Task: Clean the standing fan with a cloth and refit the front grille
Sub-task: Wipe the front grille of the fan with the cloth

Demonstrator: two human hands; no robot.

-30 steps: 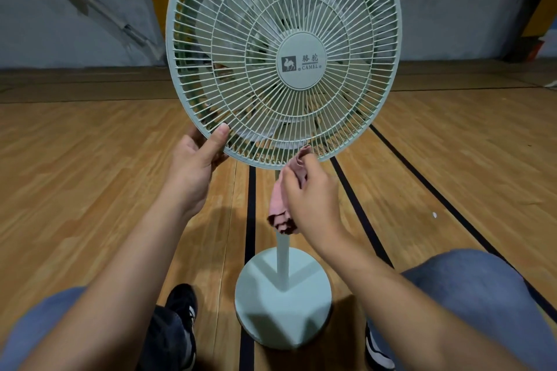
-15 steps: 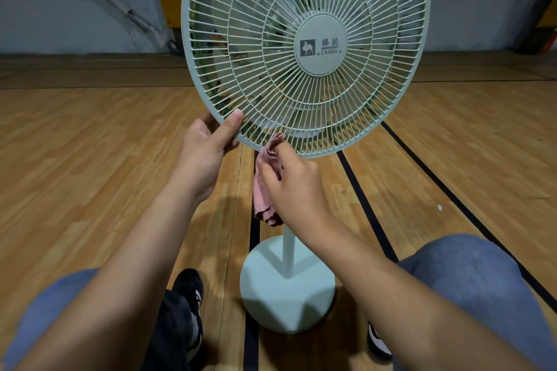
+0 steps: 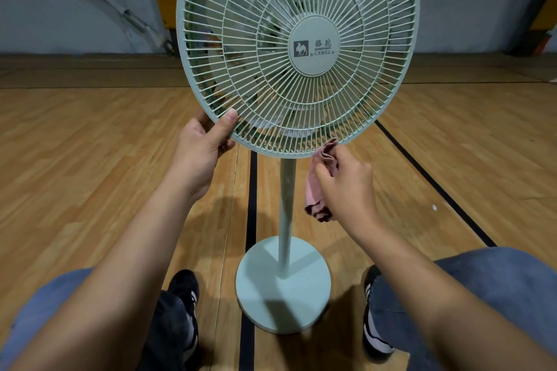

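A person's left hand (image 3: 200,146) grips the lower-left rim of the standing fan (image 3: 297,48) on the wooden floor (image 3: 90,159), likely light and tippy, while right-hand fingers (image 3: 324,173) pinch a soft pink cloth (image 3: 315,187) against its thin-wired, probably springy front grille (image 3: 346,117).

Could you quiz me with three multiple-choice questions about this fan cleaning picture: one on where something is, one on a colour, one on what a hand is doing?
1. Where does the cloth meet the fan?
A. top of the rim
B. bottom rim of the front grille
C. the round base

2. What colour is the cloth?
A. pink
B. yellow
C. white

3. What is the left hand doing?
A. hanging idle
B. pressing the base
C. gripping the grille's lower left rim

Answers: 1 B, the right hand holds it up to the lower rim. 2 A, the folds look pink. 3 C, its thumb lies over the rim.
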